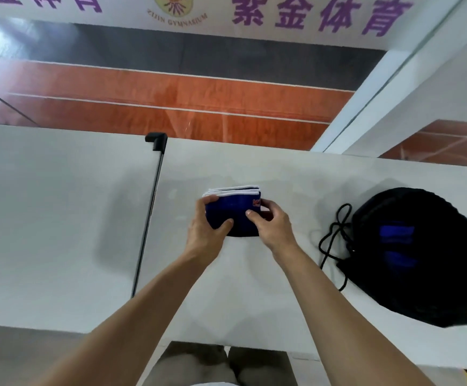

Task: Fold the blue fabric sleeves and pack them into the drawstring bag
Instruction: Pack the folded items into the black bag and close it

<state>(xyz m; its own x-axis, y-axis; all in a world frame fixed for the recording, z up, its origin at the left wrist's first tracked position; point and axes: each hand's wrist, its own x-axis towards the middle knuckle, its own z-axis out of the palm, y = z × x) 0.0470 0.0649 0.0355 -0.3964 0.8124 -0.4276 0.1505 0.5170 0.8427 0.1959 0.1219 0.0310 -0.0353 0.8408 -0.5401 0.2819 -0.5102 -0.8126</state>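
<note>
A folded stack of blue fabric sleeves (236, 208) with white edges at the far side lies on the white table (254, 288) in the middle. My left hand (205, 227) grips its left side, thumb on top. My right hand (272, 221) holds its right side, with the fingers curled over the edge near an orange logo. The black drawstring bag (421, 277) lies flat at the right, about a hand's width from the stack. Blue patches show on its top face. Its black cords (335, 235) trail toward the stack.
A thin black rod with a black clamp (155, 140) marks the seam between two table panels at the left. Beyond the far edge is an orange and grey floor. A white partition rises at the upper right. My legs show below the near edge.
</note>
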